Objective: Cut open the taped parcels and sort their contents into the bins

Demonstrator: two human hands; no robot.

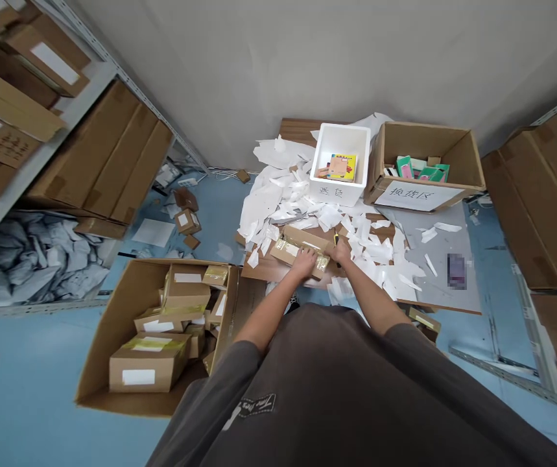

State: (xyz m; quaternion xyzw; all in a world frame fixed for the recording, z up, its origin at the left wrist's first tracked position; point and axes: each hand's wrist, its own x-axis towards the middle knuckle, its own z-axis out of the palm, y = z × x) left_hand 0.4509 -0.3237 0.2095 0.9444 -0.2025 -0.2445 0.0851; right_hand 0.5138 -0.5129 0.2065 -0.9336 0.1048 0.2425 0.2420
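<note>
Head view, only one I've got: my left hand (306, 261) lies over the taped cardboard box (285, 250), pressing its top; can't tell if the fingers actually grip. Right hand (341, 253) is clenched around what looks like a yellow cutter (336, 239), just beside the box's right end. Box sits near the front edge of the tabletop (261, 268), torn white paper (278, 194) behind it, white bin (314, 191) and open carton (473, 165) farther back. I'd log this as slitting the tape; next move calls for bracing the box and keeping left fingers off the blade line.
</note>
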